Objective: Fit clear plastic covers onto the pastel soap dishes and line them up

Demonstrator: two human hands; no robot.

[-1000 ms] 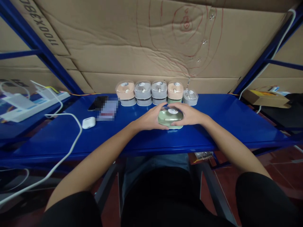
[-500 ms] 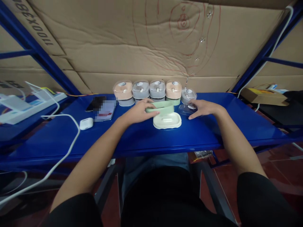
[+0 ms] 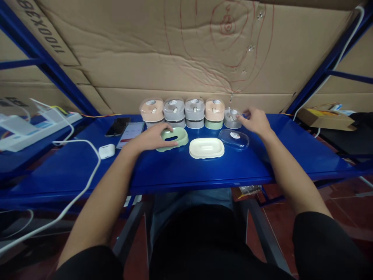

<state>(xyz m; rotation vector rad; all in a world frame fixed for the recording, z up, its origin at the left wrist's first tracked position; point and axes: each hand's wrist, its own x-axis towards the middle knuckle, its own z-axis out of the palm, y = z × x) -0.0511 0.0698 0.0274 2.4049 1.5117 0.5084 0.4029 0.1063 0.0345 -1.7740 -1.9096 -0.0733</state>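
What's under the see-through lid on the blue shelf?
Through the clear lid you can see only the blue shelf. The round white label on the lid covers a small spot, so that bit of shelf can't be seen.

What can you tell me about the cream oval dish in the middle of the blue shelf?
The cream oval dish looks like smooth plastic, with a rounded rim and a shallow oblong hollow at its centre. It lies flat on the blue metal shelf, between a green slotted piece and a clear lid. Neither hand touches it.
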